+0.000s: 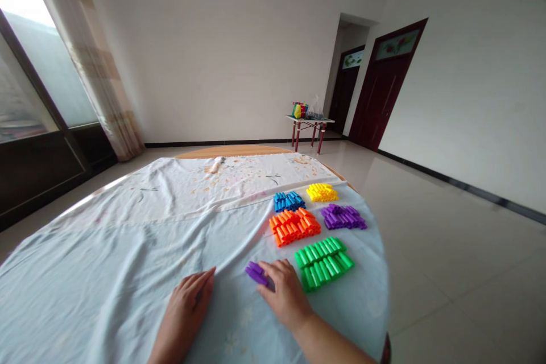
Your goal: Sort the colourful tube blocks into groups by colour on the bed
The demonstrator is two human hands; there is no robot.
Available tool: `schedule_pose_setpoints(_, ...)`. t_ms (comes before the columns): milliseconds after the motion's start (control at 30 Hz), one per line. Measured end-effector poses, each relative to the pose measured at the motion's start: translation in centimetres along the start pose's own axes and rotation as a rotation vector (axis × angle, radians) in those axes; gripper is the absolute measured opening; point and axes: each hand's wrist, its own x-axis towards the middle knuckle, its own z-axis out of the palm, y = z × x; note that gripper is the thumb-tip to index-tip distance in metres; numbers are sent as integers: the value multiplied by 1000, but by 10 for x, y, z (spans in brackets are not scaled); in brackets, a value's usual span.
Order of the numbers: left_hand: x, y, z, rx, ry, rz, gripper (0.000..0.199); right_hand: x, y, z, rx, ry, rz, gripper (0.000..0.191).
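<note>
My left hand (187, 306) lies on the tablecloth left of the small purple tubes, its fingers stretched out and holding nothing. To its right, my right hand (286, 294) has thumb and fingertips closed on a couple of short purple tubes (256, 273), which lie flat on the cloth. Close beside that hand is a stacked pile of green tubes (323, 261). Farther back are piles of orange tubes (294, 227), purple tubes (343, 217), blue tubes (289, 201) and yellow tubes (322, 192).
A wrinkled pale blue and white tablecloth (106, 273) covers the round table. The piles stand toward its right edge. Behind, near the wall, a small table (310, 120) bears a colourful bag (300, 110) and a clear plastic bag (316, 108). Dark red doors are at the right.
</note>
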Motion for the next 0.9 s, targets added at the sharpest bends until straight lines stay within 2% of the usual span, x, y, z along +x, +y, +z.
schedule_pose_setpoints(167,0,0,-2,11,7,1,35,-1,2,2,-25,21,61,28)
schedule_pose_setpoints(300,-1,5,-1,41,16,50,33,-2,-1,5,-7,10,12,28)
schedule_pose_setpoints(400,-1,18,5,28,-18,148,33,-3,-4,7,23,-12,-42,34)
schedule_pose_setpoints(533,4,40,13,-64,-120,261,37,-4,-4,10,52,-61,-86,35)
schedule_pose_setpoints(733,13,49,8,-197,-303,186,32,-5,-4,8,71,-110,-101,37)
schedule_pose_setpoints(900,13,45,5,-278,-334,119,32,-12,-3,0,57,-109,-65,30)
